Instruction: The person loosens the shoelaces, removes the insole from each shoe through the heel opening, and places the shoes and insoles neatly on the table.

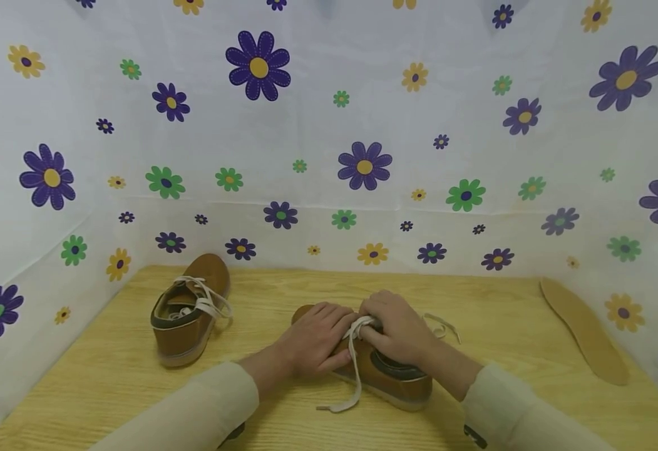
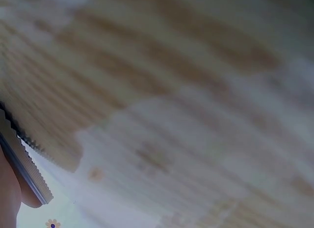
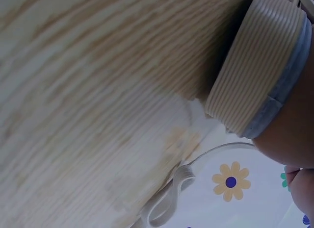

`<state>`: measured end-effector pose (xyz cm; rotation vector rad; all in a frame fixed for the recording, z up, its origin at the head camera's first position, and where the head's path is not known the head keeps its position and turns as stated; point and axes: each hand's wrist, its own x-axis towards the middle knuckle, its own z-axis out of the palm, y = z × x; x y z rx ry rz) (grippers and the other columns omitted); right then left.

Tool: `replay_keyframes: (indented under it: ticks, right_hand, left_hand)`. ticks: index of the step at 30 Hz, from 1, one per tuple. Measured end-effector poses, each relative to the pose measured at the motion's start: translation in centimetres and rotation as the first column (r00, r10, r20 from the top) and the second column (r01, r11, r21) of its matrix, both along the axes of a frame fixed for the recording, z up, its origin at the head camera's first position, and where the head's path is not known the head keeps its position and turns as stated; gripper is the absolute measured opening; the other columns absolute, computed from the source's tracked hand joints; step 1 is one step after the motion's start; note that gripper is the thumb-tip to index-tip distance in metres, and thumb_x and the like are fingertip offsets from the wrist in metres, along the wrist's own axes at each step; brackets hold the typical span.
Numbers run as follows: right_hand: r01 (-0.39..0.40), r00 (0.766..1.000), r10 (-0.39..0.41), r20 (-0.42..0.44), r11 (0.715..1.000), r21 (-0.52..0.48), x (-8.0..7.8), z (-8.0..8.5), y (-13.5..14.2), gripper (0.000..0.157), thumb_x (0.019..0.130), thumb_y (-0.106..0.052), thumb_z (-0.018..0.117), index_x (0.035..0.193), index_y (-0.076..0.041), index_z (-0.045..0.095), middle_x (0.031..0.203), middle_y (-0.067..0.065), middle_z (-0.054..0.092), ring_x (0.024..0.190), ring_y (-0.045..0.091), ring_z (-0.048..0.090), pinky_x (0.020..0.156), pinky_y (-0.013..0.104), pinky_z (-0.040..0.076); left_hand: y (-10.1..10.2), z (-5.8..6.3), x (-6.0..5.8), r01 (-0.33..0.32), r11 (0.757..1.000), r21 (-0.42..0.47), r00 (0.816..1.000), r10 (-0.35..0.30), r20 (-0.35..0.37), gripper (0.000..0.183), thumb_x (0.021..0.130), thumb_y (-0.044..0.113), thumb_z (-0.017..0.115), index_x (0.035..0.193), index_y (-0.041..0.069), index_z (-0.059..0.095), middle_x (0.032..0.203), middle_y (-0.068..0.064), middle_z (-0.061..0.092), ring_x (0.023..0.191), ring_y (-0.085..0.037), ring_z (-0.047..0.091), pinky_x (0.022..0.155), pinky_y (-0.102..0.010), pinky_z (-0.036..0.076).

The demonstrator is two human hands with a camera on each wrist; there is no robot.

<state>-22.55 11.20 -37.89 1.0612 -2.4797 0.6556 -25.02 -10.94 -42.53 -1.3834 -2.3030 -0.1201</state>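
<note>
A brown leather shoe (image 1: 402, 388) with a dark collar and a pale sole lies on the table between my hands, its heel towards me. My left hand (image 1: 314, 341) grips its front part, fingers over the top and thumb on the near side. Over the laced opening, my right hand (image 1: 399, 326) curls its fingers and thumb at the white shoelace (image 1: 357, 369). One lace end hangs down the near side onto the table; another lies beyond the right hand. The ridged sole (image 3: 257, 66) shows large in the right wrist view. Fingers hide much of the lacing.
A matching brown shoe (image 1: 179, 338) stands at the left with loose white laces. At the right edge lies a tan insole (image 1: 585, 332). Flower-patterned white cloth (image 1: 306, 131) walls in the back and sides of the wood-grain table (image 1: 272, 426).
</note>
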Motion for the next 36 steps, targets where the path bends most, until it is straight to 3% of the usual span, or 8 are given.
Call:
replay_keyframes:
  ticks: [8, 15, 21, 28, 32, 36]
  right_hand:
    - [-0.098, 0.995, 0.099, 0.025, 0.994, -0.045, -0.04, 0.1, 0.22, 0.011, 0.091, -0.01, 0.061, 0.095, -0.017, 0.068, 0.092, -0.007, 0.059, 0.087, 0.01, 0.047, 0.078, 0.032, 0.045]
    - [-0.191, 0.975, 0.205, 0.092, 0.972, -0.135, 0.27, -0.03, 0.06, 0.021, 0.096, 0.002, 0.058, 0.116, -0.005, 0.059, 0.11, 0.005, 0.062, 0.104, 0.015, 0.059, 0.092, 0.035, 0.052]
    - [-0.162, 0.981, 0.17, 0.095, 0.983, -0.091, 0.16, 0.13, 0.02, 0.03, 0.092, -0.002, 0.059, 0.122, -0.005, 0.058, 0.102, 0.002, 0.06, 0.092, 0.013, 0.054, 0.085, 0.034, 0.05]
    - [-0.053, 0.998, 0.054, 0.015, 0.998, -0.044, -0.31, 0.2, -0.13, 0.024, 0.086, -0.037, 0.076, 0.096, -0.019, 0.066, 0.073, -0.011, 0.054, 0.068, 0.004, 0.045, 0.068, 0.027, 0.043]
    - [-0.006, 1.0, 0.004, -0.026, 0.998, -0.066, -0.09, 0.17, -0.09, 0.015, 0.089, -0.031, 0.073, 0.084, -0.019, 0.065, 0.071, -0.012, 0.054, 0.067, 0.004, 0.045, 0.066, 0.026, 0.044]
    - [0.023, 0.998, -0.028, -0.062, 0.996, -0.082, 0.04, 0.1, -0.05, 0.019, 0.093, -0.023, 0.067, 0.076, -0.018, 0.063, 0.066, -0.011, 0.049, 0.064, 0.004, 0.042, 0.062, 0.023, 0.041]
  left_hand:
    - [0.09, 0.01, -0.07, 0.015, 1.0, 0.011, 1.0, -0.015, -0.026, 0.073, 0.106, 0.052, 0.011, 0.143, 0.002, 0.048, 0.132, -0.01, 0.059, 0.124, -0.022, 0.054, 0.109, -0.041, 0.041]
    - [-0.04, -0.42, -0.07, 0.024, 1.0, 0.017, 1.0, -0.023, -0.012, 0.075, 0.105, 0.053, 0.009, 0.147, 0.001, 0.043, 0.135, -0.009, 0.057, 0.124, -0.023, 0.053, 0.108, -0.042, 0.041]
    - [0.07, -0.27, 0.02, 0.01, 1.0, 0.007, 1.0, -0.01, -0.001, 0.076, 0.105, 0.055, 0.008, 0.145, 0.002, 0.045, 0.139, -0.01, 0.055, 0.126, -0.024, 0.052, 0.109, -0.043, 0.041]
    - [0.06, -0.25, -0.07, 0.023, 0.999, 0.031, 1.0, -0.022, -0.003, 0.074, 0.105, 0.055, 0.009, 0.145, 0.005, 0.045, 0.133, -0.006, 0.057, 0.124, -0.021, 0.053, 0.108, -0.042, 0.041]
    - [0.02, -0.16, -0.04, 0.027, 0.999, 0.033, 1.0, -0.027, -0.004, 0.07, 0.105, 0.054, 0.009, 0.142, 0.008, 0.047, 0.133, -0.007, 0.057, 0.124, -0.022, 0.053, 0.108, -0.042, 0.041]
    - [-0.04, -0.02, 0.03, 0.019, 1.0, 0.022, 1.0, -0.019, -0.01, 0.065, 0.106, 0.052, 0.012, 0.138, 0.009, 0.049, 0.131, -0.008, 0.057, 0.122, -0.023, 0.053, 0.107, -0.043, 0.042]
